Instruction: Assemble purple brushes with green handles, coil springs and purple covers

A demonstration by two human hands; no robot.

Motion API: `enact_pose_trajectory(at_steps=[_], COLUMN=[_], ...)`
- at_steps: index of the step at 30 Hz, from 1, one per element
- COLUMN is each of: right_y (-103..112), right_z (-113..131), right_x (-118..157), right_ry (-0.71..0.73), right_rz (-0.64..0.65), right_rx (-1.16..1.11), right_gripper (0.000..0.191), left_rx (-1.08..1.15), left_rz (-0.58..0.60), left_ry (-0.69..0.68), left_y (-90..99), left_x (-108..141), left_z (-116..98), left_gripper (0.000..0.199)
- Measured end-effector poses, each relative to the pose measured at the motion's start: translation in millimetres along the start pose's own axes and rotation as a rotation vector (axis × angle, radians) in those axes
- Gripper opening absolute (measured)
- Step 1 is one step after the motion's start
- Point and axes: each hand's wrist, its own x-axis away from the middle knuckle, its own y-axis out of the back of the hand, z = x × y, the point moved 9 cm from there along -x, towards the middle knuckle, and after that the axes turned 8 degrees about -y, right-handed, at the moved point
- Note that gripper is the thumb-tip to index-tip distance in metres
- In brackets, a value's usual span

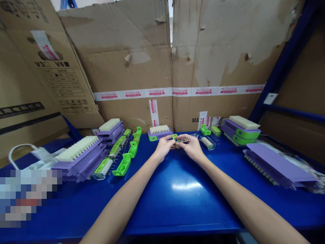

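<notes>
One green piece (174,136) was pinched in the left hand (164,148), one wire coil (187,138) in the right hand (191,149), both hands placed close together over the blue table (177,206), before one purple brush (159,133).

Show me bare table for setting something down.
Bare blue tabletop lies between the two forearms to its front edge, and between the right forearm and the overturned purple brush. Crowded: the left, with stacked purple brushes and green brackets.
</notes>
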Motion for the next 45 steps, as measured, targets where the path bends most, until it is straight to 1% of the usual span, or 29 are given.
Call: enact_pose_trajectory(at_steps=[4,7,12,16,19,26,30,32,34,37,40,42,45], right_y=[2,2,2,0,-1,1,3,3,0,-6,-9,-9,-7], right_z=[3,-1,0,8,8,14,16,17,17,17,21,21,16], right_x=[4,4,4,5,5,2,3,4,4,5,7,7,6], right_ry=[0.08,0.101,0.116,0.16,0.18,0.226,0.212,0.214,0.217,0.236,0.298,0.318,0.296], right_rz=[-0.073,-0.084,-0.069,-0.024,0.011,-0.023,-0.05,-0.056,-0.03,0.046,0.101,0.11,0.093], right_rx=[0.103,0.154,0.212,0.25,0.292,0.425,0.425,0.414,0.392,0.364,0.377,0.396,0.432], right_gripper=[0.02,0.021,0.022,0.022,0.025,0.014,0.014,0.015,0.018,0.022,0.019,0.016,0.017], left_rx=[0.007,-0.01,-0.036,-0.059,-0.078,-0.041,-0.037,-0.07,-0.123,-0.216,-0.284,-0.265,-0.193], left_rz=[-0.022,-0.019,-0.012,0.021,0.044,0.052,0.051,0.049,0.055,0.073,0.082,0.09,0.1], left_ry=[-0.021,-0.057,-0.082,-0.086,-0.089,-0.09,-0.073,-0.073,-0.073,-0.101,-0.14,-0.134,-0.078], left_y=[2.0,2.9,3.8,2.7,2.2,1.1,1.9,4.2,6.7,8.9,9.2,8.1,6.5], left_x=[-2,-4,-4,-4,-5,-4,-2,-2,-2,-2,-3,-3,-2], left_z=[0,0,-1,-2,-1,1,-1,-3,-5,-8,-12,-11,-7], left_gripper=[0.041,0.039,0.033,0.034,0.033,0.04,0.048,0.048,0.047,0.042,0.039,0.039,0.042])
